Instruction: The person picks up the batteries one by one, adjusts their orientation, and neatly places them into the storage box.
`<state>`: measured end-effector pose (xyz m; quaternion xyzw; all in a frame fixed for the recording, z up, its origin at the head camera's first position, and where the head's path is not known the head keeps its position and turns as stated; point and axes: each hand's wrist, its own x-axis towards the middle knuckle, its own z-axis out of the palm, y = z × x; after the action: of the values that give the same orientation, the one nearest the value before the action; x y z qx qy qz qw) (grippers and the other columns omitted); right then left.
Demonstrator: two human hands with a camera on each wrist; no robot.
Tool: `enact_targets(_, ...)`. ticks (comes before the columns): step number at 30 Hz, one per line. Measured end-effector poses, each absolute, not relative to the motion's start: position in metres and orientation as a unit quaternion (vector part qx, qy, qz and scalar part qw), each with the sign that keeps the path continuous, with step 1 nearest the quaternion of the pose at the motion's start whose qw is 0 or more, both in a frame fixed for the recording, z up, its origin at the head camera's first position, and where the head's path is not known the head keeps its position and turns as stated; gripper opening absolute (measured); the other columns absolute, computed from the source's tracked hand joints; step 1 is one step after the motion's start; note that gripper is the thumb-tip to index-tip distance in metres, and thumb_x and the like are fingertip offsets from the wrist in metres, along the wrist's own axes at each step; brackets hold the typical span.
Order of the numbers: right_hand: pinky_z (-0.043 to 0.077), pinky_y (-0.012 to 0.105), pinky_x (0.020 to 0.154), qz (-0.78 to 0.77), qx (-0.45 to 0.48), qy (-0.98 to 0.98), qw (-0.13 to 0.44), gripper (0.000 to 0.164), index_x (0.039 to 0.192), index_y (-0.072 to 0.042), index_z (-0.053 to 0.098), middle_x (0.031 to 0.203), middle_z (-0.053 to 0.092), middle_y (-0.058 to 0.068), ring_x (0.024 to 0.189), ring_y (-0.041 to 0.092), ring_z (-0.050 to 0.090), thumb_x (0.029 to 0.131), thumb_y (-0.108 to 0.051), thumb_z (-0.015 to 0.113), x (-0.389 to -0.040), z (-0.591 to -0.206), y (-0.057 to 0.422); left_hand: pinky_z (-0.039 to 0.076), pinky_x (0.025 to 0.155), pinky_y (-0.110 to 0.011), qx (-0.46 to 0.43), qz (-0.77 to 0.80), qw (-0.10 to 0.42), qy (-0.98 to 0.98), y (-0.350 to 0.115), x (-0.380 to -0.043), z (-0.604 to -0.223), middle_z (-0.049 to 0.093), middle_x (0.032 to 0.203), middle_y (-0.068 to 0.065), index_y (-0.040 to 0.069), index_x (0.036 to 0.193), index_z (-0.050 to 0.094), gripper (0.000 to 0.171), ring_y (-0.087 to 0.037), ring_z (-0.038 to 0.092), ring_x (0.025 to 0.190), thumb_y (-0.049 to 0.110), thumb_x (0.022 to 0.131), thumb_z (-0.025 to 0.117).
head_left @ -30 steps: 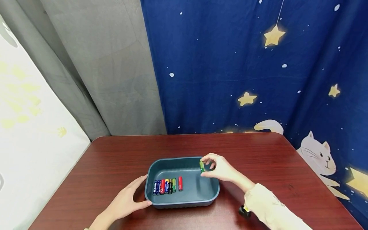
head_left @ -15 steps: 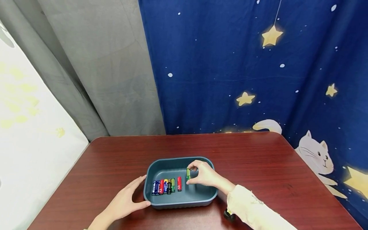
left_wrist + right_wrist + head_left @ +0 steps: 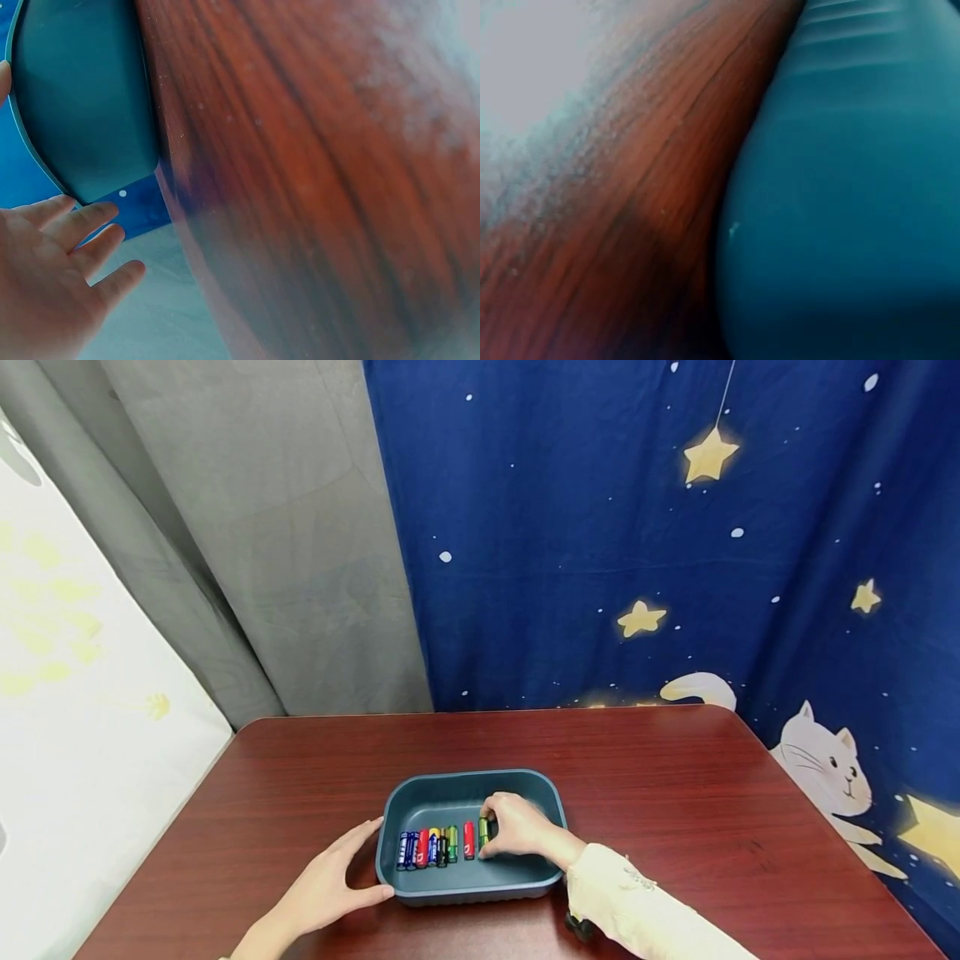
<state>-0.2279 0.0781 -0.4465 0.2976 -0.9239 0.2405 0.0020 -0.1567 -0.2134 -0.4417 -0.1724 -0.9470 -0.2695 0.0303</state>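
Note:
In the head view a blue-green tray (image 3: 517, 887) holds several batteries lying side by side in its left half. Among them are blue batteries (image 3: 407, 850), a green battery (image 3: 452, 843) and, a small gap to its right, a red battery (image 3: 468, 840). Between thumb and fingers my right hand (image 3: 521, 828) pinches another green battery (image 3: 483, 831), low inside the tray just right of the red one. My left hand (image 3: 326, 881) touches the tray's left end with spread fingers; the left wrist view shows that hand (image 3: 60, 262) against the tray wall (image 3: 90, 97).
The tray rests on a dark red wooden table (image 3: 637, 760). A small black object (image 3: 579, 928) shows under the right sleeve (image 3: 637, 902). Behind the table hang a grey curtain (image 3: 300, 543) and a blue star-patterned curtain (image 3: 555, 527). The right wrist view shows only tray side and tabletop.
My right hand has moved left and down into the tray with the green battery, from the tray's right side to beside the red battery. The left hand has stayed at the tray's left end.

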Motion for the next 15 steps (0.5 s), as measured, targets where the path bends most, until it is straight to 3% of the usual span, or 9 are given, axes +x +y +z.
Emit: enact_targets(15, 0.045, 0.018, 0.067, 0.202, 0.314, -0.928, -0.004, 0.047, 0.094, -0.010, 0.064, 0.081, 0.054, -0.005, 0.075, 0.004, 0.048, 0.060, -0.038, 0.082, -0.226, -0.449, 0.062, 0.040, 0.092, -0.052, -0.168, -0.270, 0.030, -0.948, -0.213, -0.157, -0.444, 0.046, 0.134, -0.006, 0.017, 0.137, 0.040, 0.085, -0.028, 0.043, 0.122, 0.058, 0.068, 0.068)
